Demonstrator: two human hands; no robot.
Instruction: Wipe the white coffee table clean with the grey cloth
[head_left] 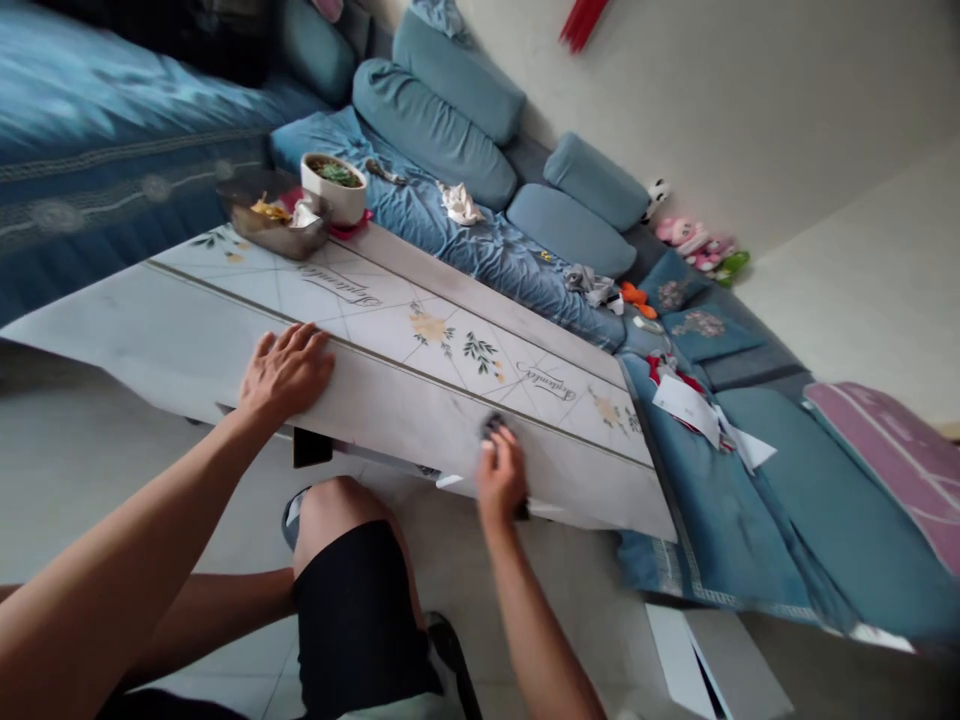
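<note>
My left hand rests flat on the near side of a long low table, its fingers stretched out. The table has a white marble-look cover printed with flowers, leaves and the word "September". Further right along the same near side, my right hand is closed on a small dark object. That object is held against or just above the cover; blur hides its kind and whether it touches.
At the table's far left end stand a translucent brown bin with scraps and a white pot with a green plant. Blue sofas line the back and right, bearing cushions, papers and toys. A white box lies on the floor.
</note>
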